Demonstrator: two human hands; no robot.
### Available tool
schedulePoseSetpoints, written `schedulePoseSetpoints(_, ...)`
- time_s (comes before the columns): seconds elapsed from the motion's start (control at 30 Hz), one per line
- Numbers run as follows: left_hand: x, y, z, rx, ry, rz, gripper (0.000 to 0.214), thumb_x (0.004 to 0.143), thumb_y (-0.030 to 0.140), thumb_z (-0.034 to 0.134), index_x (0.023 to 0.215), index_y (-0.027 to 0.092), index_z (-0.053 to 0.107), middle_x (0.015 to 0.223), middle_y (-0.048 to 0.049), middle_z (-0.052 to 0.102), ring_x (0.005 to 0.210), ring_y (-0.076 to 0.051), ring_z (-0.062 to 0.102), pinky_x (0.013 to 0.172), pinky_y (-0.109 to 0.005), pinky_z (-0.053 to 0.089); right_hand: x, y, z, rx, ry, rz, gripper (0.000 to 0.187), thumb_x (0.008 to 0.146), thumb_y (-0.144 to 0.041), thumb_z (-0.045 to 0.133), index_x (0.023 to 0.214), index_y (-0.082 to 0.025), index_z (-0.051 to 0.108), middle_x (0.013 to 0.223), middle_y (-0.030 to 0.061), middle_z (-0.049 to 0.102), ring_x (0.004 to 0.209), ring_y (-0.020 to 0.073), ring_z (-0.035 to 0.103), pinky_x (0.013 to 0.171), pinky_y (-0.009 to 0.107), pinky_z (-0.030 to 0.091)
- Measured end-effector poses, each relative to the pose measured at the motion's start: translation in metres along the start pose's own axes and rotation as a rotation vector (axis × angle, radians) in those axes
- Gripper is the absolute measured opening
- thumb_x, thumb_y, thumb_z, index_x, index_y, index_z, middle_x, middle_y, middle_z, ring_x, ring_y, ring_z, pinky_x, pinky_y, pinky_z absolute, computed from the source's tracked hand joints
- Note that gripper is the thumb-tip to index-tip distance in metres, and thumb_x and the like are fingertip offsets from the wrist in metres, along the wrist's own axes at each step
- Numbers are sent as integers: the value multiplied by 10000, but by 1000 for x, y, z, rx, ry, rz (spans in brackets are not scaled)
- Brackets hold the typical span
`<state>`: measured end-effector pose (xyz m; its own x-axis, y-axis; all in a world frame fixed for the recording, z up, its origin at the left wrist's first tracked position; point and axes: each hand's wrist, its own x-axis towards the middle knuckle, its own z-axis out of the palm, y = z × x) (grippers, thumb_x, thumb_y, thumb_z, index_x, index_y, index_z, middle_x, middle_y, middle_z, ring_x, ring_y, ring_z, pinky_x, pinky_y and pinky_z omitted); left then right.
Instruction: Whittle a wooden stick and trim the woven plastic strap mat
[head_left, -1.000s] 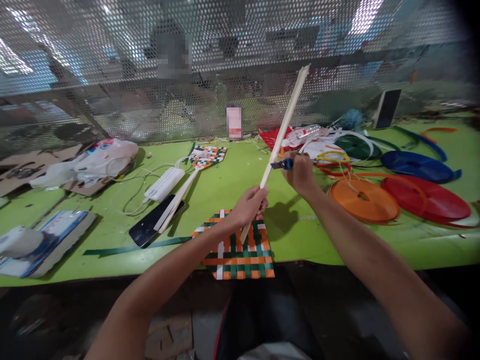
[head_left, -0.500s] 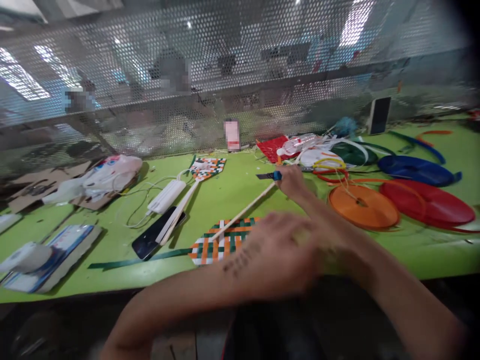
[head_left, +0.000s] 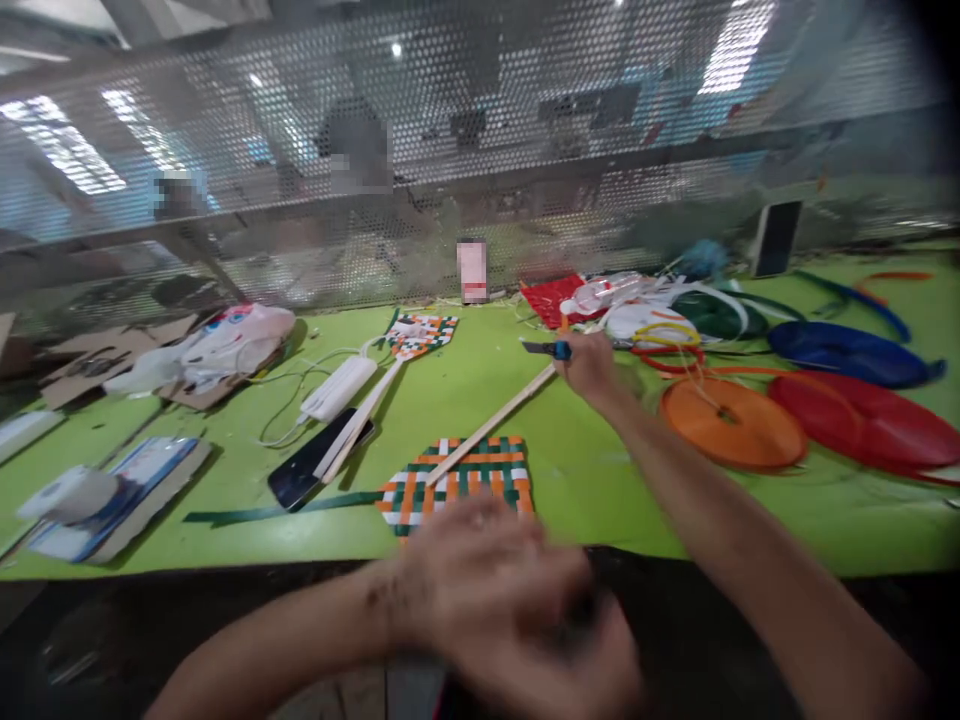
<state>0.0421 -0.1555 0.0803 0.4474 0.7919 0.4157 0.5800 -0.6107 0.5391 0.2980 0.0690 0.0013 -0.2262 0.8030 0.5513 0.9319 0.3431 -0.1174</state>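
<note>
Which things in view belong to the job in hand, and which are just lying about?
Job:
knife, in the right hand
woven mat
wooden strip, partly over the mat
orange coil, probably: colour matches

Apparently just lying about:
flat black phone
white box with cord
plastic bag
white roll

We could pass over smooth green tabletop [head_left: 487, 362] left of our right hand [head_left: 591, 368], but its blue-handled, metal-bladed knife [head_left: 558, 350] juts between.

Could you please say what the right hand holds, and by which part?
A utility knife, by its handle; whether the hand also grips the stick is unclear.
</note>
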Motion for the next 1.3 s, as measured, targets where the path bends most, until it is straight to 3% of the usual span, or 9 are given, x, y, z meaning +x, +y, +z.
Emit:
schedulePoseSetpoints(0.1,38,-27,7,216,-139,-9,252,1028,349,507,1162,262,700,1193,-120,683,1099,-280,646,931,-450,557,0,-5,0,13,-10,5,107,827,-229,588,836,-182,683,830,116,744,772,268,644,735,334,367)
schedulePoseSetpoints(0.2,75,-62,25,410,-174,-233,428,990,525,565,1217,170,636,1246,-174,651,1160,-338,615,935,-459,528,-1,-4,0,36,-12,-2,102,828,-245,591,823,-187,675,827,112,739,773,269,643,729,327,364)
schedulePoseSetpoints(0.27,90,-81,39,435,-272,-361,516,952,600,591,1172,135,629,1224,-206,656,1136,-363,631,919,-455,519,-2,-1,-1,49,-12,-6,116,840,-255,580,829,-188,674,831,109,734,763,262,639,727,324,359)
schedulePoseSetpoints(0.37,97,-99,52,418,-332,-412,420,1014,521,484,1038,137,652,1091,-196,697,982,-328,683,847,-413,511,-1,3,-2,45,-17,12,159,875,-281,552,850,-188,678,823,105,725,749,258,629,721,324,350)
schedulePoseSetpoints(0.6,92,-102,45,288,-114,-421,346,1055,406,390,893,188,604,867,-101,680,734,-210,623,682,-305,411,-3,-7,-3,67,-31,21,153,871,-296,565,826,-192,667,804,99,713,737,252,610,686,322,330)
schedulePoseSetpoints(0.77,94,-103,45,-182,-46,-495,398,1071,395,344,730,214,442,668,-8,504,587,-136,467,593,-270,339,-8,-23,-6,80,-114,39,138,868,-298,595,832,-202,688,798,86,714,732,244,616,646,312,319)
schedulePoseSetpoints(0.93,90,-107,60,-651,-60,-602,377,1075,392,315,741,225,368,642,47,385,482,-87,393,498,-239,322,-9,-42,-11,-20,-297,76,186,879,-313,610,878,-199,756,792,108,737,707,258,640,613,320,322)
schedulePoseSetpoints(1.07,87,-110,70,-655,-5,-583,369,1082,385,300,768,220,402,643,40,457,467,-85,463,496,-231,361,-10,-53,-11,-80,-378,55,200,888,-298,621,922,-180,779,830,137,756,721,257,664,620,317,357)
schedulePoseSetpoints(1.3,87,-110,67,-466,12,-566,382,1078,404,336,756,220,424,627,30,456,541,-119,459,560,-258,343,-14,-55,-5,-134,-361,57,195,884,-277,628,931,-164,779,804,151,742,702,267,675,609,321,377)
